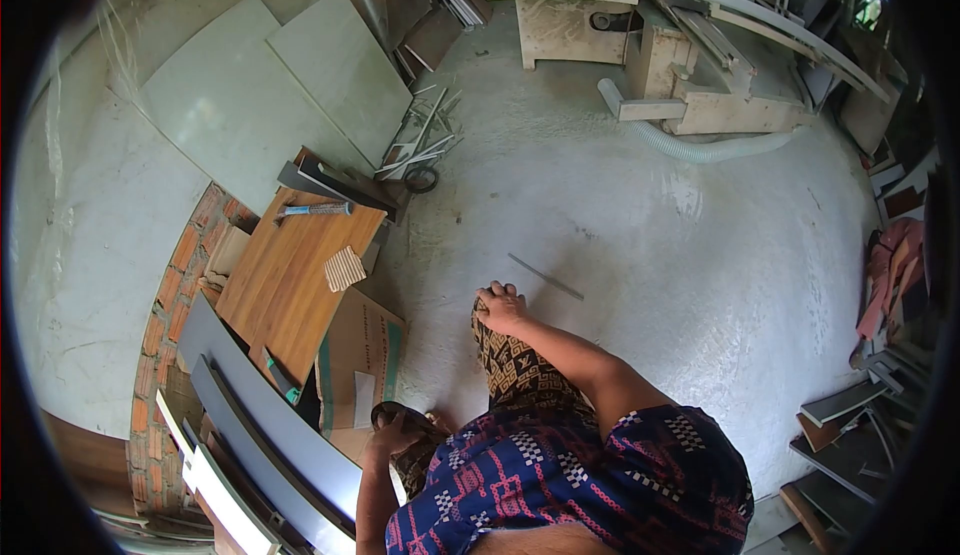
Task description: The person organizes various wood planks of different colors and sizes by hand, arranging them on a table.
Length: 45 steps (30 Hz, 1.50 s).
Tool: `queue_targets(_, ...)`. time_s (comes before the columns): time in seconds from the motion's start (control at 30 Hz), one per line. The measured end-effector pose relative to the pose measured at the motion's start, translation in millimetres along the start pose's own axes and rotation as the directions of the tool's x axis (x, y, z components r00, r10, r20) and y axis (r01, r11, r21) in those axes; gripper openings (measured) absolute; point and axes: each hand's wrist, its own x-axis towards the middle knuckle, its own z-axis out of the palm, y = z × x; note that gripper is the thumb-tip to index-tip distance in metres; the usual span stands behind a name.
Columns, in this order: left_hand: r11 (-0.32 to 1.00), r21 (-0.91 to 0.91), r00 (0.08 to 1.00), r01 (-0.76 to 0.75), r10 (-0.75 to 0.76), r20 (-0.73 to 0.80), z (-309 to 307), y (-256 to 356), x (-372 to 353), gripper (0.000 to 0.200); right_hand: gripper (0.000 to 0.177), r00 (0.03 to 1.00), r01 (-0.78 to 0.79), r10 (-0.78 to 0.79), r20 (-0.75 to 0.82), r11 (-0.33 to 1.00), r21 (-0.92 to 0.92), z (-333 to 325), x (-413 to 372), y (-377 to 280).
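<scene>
My right hand point(501, 309) rests on my right knee, its fingers apart and bent over the brown and black patterned trousers point(512, 355). Lower and to the left, my left hand point(400, 433) lies on the other knee, partly in shadow, with fingers spread over the cloth. I see no tool in either hand. Just beyond the right hand a thin grey strip point(546, 277) lies on the floor. A cardboard box point(362, 360) stands beside my left hand, next to a wood-grain board point(290, 275) that carries a blue-handled hammer point(315, 210) and a small striped piece point(344, 269).
A green-handled tool point(283, 380) lies at the board's near edge. Long grey panels point(255, 425) lean at left by a brick edge point(160, 340). Large pale sheets point(340, 75), scrap strips point(430, 135) and a tape roll point(421, 180) lie beyond. A saw machine point(730, 95) with a hose point(715, 147) stands ahead.
</scene>
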Motion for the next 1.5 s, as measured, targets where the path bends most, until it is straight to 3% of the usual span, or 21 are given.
queue_targets(0.2,0.997,-0.077,0.995,0.000,0.008,0.101,-5.2,8.6,8.7,0.106,0.059,1.000,-0.006,0.006,0.023,1.000,0.001,-2.4,0.1,-0.3)
queue_targets(0.47,0.999,0.035,0.987,-0.017,0.011,0.162,-4.8,13.6,36.9,0.115,0.062,0.998,0.007,-0.007,0.063,1.000,0.004,-7.7,0.8,-4.6)
queue_targets(0.57,1.000,-0.003,0.999,-0.024,0.024,0.034,-8.9,17.2,26.8,0.098,0.062,0.999,0.007,-0.008,0.050,1.000,0.013,-6.1,2.0,-3.8)
queue_targets(0.67,0.964,0.091,0.959,-0.250,0.233,0.161,-65.2,8.3,57.0,0.066,0.062,0.998,-0.029,0.028,0.059,0.999,0.023,-4.8,6.1,-4.9)
queue_targets(0.7,0.966,-0.069,0.965,-0.250,0.242,-0.102,-85.9,16.3,45.0,0.052,0.062,0.997,-0.040,0.039,0.069,0.999,0.021,-5.9,7.0,-5.3)
queue_targets(0.73,0.932,-0.179,0.915,-0.314,0.247,-0.319,-109.0,22.4,28.6,0.045,0.062,0.996,-0.050,0.048,0.081,0.999,0.019,-7.2,8.1,-7.1)
queue_targets(0.8,0.805,-0.242,0.691,-0.542,0.263,-0.673,-152.2,31.2,3.6,0.039,0.061,0.993,-0.062,0.060,0.104,0.998,0.019,-5.0,11.3,-10.7)
queue_targets(0.87,0.951,-0.145,0.530,-0.274,0.023,-0.848,-182.8,37.3,-4.6,0.058,0.060,0.991,-0.069,0.067,0.119,0.997,0.016,-4.5,16.1,-12.8)
queue_targets(0.97,0.989,0.049,0.313,0.139,0.003,-0.950,-193.0,23.8,0.1,0.076,0.059,0.994,-0.060,0.060,0.096,0.998,0.002,0.5,19.2,-16.8)
queue_targets(1.0,0.978,-0.010,0.484,0.209,-0.113,-0.868,-196.7,15.5,0.5,0.089,0.059,0.994,-0.055,0.055,0.098,0.998,-0.001,0.8,19.2,-17.9)
queue_targets(1.1,0.923,-0.244,0.584,0.297,-0.378,-0.719,-186.9,11.1,7.1,0.094,0.058,0.993,-0.050,0.052,0.104,0.999,-0.015,-0.8,19.1,-23.1)
queue_targets(1.13,0.922,-0.238,0.622,0.304,-0.381,-0.684,-183.4,4.7,14.4,0.095,0.058,0.993,-0.056,0.058,0.106,0.998,-0.021,-0.9,18.8,-25.8)
queue_targets(1.23,0.941,-0.108,0.665,0.320,-0.304,-0.682,-175.0,7.4,16.6,0.093,0.058,0.993,-0.061,0.065,0.100,0.997,-0.038,4.1,22.8,-25.9)
queue_targets(1.37,0.942,-0.133,0.622,0.307,-0.305,-0.721,-169.7,-0.8,32.6,0.091,0.058,0.991,-0.068,0.075,0.107,0.996,-0.064,3.5,25.5,-31.7)
queue_targets(1.5,0.944,-0.111,0.643,0.310,-0.294,-0.707,-174.6,2.3,25.4,0.092,0.057,0.990,-0.062,0.072,0.119,0.994,-0.085,5.6,29.2,-36.3)
